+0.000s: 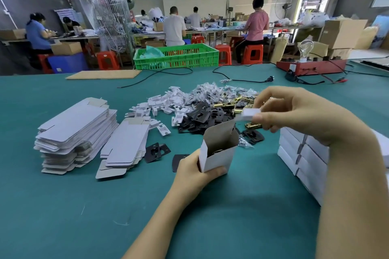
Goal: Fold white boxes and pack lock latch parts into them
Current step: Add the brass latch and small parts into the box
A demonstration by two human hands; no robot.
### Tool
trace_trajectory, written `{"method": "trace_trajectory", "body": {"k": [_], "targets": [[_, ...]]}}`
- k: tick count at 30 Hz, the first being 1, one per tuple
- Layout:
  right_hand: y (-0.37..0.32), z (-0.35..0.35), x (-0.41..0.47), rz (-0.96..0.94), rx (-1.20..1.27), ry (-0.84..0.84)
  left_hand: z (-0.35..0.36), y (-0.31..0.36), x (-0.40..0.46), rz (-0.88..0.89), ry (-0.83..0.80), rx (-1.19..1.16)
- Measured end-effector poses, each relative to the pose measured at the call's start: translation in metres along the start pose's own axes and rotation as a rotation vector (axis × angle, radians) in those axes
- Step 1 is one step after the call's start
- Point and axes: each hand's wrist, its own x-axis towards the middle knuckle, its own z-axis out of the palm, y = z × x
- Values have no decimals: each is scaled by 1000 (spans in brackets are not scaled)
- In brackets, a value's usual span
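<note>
My left hand (196,167) grips the upright white box (219,151), mouth open upward. My right hand (294,111) pinches a small white insert (249,114) just above and right of that mouth (a brass latch (253,125) beneath it), nearest the opening.

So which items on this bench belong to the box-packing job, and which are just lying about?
Job:
open white box in left hand
white insert in right hand
flat box blanks
black plates
brass latches
packed boxes

Lying about:
green crate
red tester
cardboard sheet
</note>
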Motion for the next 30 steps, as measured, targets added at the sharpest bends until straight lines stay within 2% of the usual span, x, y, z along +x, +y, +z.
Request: {"method": "trace_trajectory", "body": {"k": [10, 17, 23, 30], "targets": [[-18, 35, 19, -50, -505, 12, -1, -5, 2, -57, 61, -31], [-19, 63, 36, -123, -615, 98, -1, -7, 5, -112, 79, -71], [-18, 73, 42, -105, -811, 62, -1, -9, 6, -123, 77, -76], [-20, 71, 42, -101, -813, 70, -2, -10, 6, -118, 75, -74]]}}
